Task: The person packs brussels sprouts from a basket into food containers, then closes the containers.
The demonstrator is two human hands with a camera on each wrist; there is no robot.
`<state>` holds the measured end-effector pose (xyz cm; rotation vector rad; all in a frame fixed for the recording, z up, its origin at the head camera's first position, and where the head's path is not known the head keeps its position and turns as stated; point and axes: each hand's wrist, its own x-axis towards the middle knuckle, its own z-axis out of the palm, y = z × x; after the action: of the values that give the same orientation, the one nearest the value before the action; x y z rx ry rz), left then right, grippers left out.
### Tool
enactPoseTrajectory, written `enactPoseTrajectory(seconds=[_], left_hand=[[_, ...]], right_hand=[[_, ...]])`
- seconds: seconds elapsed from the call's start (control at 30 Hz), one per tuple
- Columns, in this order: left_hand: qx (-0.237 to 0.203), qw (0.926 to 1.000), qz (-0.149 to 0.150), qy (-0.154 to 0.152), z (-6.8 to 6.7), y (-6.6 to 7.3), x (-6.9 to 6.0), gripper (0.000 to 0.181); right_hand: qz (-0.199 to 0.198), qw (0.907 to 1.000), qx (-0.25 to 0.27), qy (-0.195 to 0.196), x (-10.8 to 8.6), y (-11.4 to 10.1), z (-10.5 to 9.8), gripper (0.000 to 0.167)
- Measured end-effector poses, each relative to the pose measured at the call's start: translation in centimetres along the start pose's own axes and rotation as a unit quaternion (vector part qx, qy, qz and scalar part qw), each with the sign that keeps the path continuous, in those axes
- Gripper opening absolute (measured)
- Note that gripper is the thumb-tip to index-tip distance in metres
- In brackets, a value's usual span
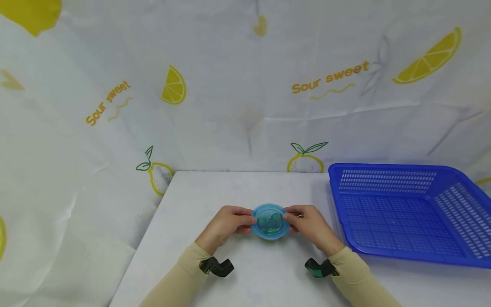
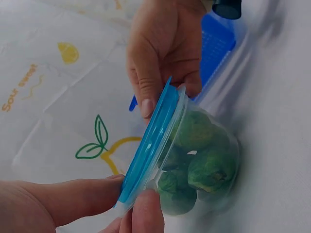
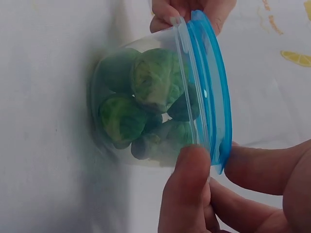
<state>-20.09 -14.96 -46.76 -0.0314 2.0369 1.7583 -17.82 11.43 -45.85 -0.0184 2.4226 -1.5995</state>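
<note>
A clear round plastic container [image 3: 160, 41] stands on the white table, holding several Brussels sprouts [image 2: 210, 170]. Its translucent blue lid [image 1: 270, 221] lies over the rim; whether it is pressed fully down I cannot tell. On the left side, my left hand [image 1: 230, 224] pinches the edge, thumb on the lid and fingers beneath the container's rim. Opposite it, my right hand [image 1: 312, 225] grips the other side in the same way, as the right wrist view shows. Parts of the fingers are hidden behind the container in the head view.
A large blue plastic basket [image 1: 387, 251] with a slotted wall sits at the right of the table [image 1: 215, 187], beside my right forearm. Behind and to the left hangs a white cloth [image 1: 230, 85] printed with lemons and lettering. Each wrist carries a black camera mount.
</note>
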Motion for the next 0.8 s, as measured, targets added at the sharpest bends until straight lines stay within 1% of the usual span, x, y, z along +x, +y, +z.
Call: enactPoseTrajectory(seconds=[0.07, 0.2, 0.53, 0.8], left_hand=[[-0.003, 1.0, 0.002, -0.005, 0.0, 0.0, 0.1, 0.037], [-0.006, 1.0, 0.003, -0.005, 0.0, 0.0, 0.2, 0.038], [-0.014, 0.9998, 0.014, -0.006, 0.1, -0.5, 0.4, 0.041], [-0.021, 0.9997, 0.013, -0.005, 0.3, -0.7, 0.7, 0.042]], right_hand=[[0.014, 0.9998, 0.014, -0.002, 0.1, 0.1, -0.1, 0.039], [0.026, 0.9991, 0.032, -0.011, 0.4, 0.3, -0.1, 0.039], [0.04, 0.9972, 0.064, -0.004, 0.8, 0.7, 0.3, 0.033], [0.035, 0.9956, 0.087, 0.003, 1.0, 1.1, 0.3, 0.022]])
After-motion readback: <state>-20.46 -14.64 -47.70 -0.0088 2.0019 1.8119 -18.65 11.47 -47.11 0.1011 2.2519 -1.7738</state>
